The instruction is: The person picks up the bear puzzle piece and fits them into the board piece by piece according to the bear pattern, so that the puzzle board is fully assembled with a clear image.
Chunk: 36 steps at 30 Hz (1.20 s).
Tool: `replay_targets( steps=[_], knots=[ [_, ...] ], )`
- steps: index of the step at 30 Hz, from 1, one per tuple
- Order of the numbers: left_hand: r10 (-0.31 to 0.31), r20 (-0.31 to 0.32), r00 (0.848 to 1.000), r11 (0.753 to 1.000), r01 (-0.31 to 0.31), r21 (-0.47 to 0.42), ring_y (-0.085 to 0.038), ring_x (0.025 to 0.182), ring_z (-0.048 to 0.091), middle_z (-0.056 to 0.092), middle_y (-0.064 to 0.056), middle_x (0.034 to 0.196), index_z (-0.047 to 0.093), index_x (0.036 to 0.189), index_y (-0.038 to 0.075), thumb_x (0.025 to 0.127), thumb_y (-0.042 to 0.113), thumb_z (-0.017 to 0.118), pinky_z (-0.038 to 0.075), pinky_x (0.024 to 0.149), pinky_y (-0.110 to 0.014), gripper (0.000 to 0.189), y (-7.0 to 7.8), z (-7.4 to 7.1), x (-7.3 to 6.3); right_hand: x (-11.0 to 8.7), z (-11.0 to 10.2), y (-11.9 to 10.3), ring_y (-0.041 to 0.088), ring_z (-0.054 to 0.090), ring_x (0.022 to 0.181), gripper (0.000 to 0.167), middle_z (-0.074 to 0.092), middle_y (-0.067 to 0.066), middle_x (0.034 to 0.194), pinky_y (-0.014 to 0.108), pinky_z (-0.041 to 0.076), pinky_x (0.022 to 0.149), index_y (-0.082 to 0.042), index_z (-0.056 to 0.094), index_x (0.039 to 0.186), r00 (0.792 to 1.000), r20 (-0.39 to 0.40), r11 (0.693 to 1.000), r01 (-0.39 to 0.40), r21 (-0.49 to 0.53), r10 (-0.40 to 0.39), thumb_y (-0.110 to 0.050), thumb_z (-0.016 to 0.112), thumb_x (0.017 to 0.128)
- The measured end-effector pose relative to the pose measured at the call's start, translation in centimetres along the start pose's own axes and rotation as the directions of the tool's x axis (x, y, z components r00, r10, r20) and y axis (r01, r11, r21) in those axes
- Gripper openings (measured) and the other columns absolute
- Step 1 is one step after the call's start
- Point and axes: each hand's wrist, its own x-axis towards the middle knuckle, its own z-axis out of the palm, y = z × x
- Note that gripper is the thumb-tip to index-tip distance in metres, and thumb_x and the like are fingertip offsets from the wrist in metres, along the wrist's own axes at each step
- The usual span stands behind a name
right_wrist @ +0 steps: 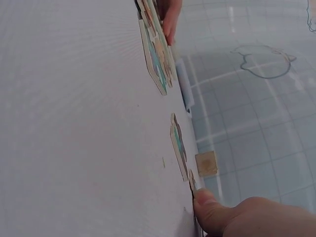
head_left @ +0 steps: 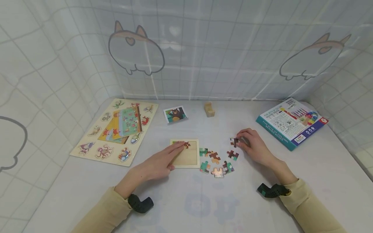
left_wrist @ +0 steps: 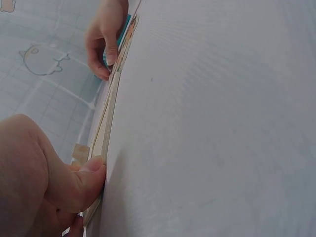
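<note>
My left hand (head_left: 158, 163) lies over the left side of a square wooden puzzle tray (head_left: 199, 158), fingers straight toward its upper edge. In the left wrist view, the thumb (left_wrist: 91, 180) touches the tray's rim. A brown puzzle piece (head_left: 187, 145) shows in the tray beside the fingertips; others under the hand are partly hidden. To the right, my right hand (head_left: 256, 147) pinches a brown-and-white jigsaw piece (head_left: 234, 142) between thumb and fingers, at the table. Loose pieces lie between the hands, including a dark brown one (head_left: 232, 155) and a peach one (head_left: 218, 172).
A sea-animal peg board (head_left: 87, 137) with picture cards (head_left: 129, 121) on it lies at the left. Behind the tray are a bear picture card (head_left: 175, 114) and a small wooden stand (head_left: 209, 110). A teal-and-purple box (head_left: 292, 123) lies at the right, before the curtain-like backdrop.
</note>
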Motion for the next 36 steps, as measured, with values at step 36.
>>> replay_targets(
  steps=[36],
  knots=[
    [0.01,-0.002,1.0,1.0,-0.01,-0.013,-0.024,0.154,0.017,0.014,-0.002,0.168,0.024,0.159,0.006,0.093,0.003,0.058,0.029,0.121,-0.046,0.074,-0.1,0.1,-0.2,1.3,1.4,-4.4,0.026,0.053,0.114,0.023,0.061,0.008,0.115,0.048,0.045,0.099,-0.003,0.061,0.114,0.997,0.03,0.995,0.064,0.082,-0.067,-0.007,0.07,0.093]
  ],
)
